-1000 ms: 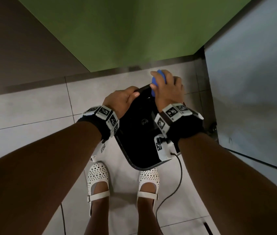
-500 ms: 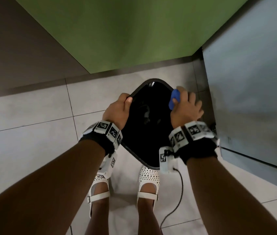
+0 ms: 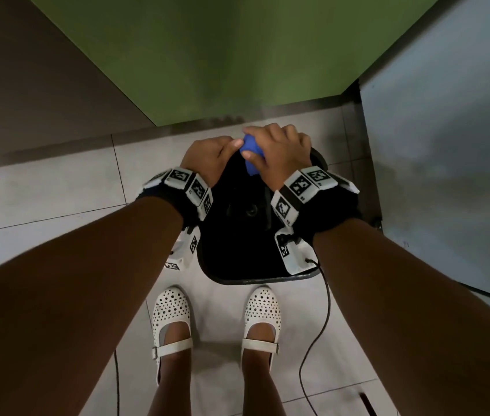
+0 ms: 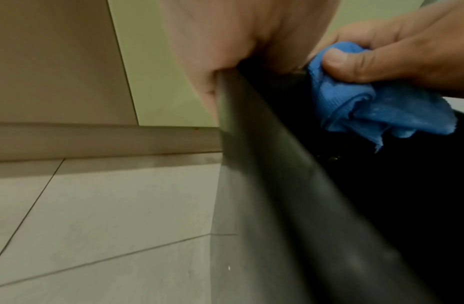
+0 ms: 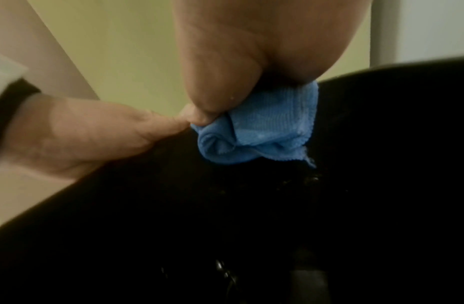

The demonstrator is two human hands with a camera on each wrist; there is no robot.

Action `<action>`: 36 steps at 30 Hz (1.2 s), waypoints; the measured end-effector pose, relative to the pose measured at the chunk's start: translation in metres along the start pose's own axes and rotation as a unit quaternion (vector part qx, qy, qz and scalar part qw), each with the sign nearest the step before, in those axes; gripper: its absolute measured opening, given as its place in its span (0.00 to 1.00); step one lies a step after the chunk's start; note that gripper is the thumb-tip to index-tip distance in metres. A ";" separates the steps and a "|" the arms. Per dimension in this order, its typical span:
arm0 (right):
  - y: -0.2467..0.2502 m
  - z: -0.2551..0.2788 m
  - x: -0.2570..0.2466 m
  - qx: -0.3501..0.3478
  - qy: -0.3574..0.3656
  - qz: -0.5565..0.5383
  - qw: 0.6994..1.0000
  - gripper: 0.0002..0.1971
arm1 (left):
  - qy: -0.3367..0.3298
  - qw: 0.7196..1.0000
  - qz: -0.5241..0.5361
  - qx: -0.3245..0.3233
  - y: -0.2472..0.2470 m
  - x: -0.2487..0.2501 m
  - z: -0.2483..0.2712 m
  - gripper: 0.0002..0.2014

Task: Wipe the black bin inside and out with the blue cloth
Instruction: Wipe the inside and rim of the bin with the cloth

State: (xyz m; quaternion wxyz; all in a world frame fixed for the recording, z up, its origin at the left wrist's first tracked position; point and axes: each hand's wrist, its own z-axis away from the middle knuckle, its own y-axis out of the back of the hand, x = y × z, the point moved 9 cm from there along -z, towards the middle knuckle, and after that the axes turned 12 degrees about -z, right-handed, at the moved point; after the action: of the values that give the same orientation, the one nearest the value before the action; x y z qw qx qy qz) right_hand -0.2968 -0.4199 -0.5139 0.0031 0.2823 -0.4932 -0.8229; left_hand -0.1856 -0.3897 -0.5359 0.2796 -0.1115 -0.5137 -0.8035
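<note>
The black bin stands on the tiled floor just ahead of my feet, its open top facing up. My left hand grips the bin's far left rim, fingers curled over the edge. My right hand holds the bunched blue cloth against the far rim, thumb pinching it; the cloth hangs down over the inner wall. The blue cloth sits right beside my left thumb. The bin's inside is dark, with small specks near the cloth.
A green wall rises just behind the bin, a brown wall to the left and a grey panel close on the right. White shoes stand before the bin. A black cable trails over the floor tiles.
My right hand with the cloth has moved from the bin's right rim to the far rim, beside my left hand. My left hand has slid further along the rim.
</note>
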 end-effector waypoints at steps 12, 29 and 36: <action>0.014 0.055 0.069 0.072 -0.150 -0.069 0.984 0.23 | 0.014 0.992 0.124 0.028 -0.006 -0.011 0.016 0.17; -0.004 0.021 0.000 0.021 -0.048 -0.013 0.999 0.23 | -0.003 0.995 0.070 0.077 -0.007 -0.009 0.027 0.14; 0.011 0.054 0.066 0.080 -0.285 -0.124 0.947 0.27 | 0.040 0.991 0.075 0.099 -0.011 -0.014 0.038 0.14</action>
State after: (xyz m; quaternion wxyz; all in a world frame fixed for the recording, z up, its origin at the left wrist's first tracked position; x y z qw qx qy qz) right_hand -0.3810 -0.4006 -0.5161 -0.2626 0.0944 -0.4986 -0.8207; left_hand -0.1844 -0.3481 -0.5334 0.3688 -0.0897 -0.5693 -0.7293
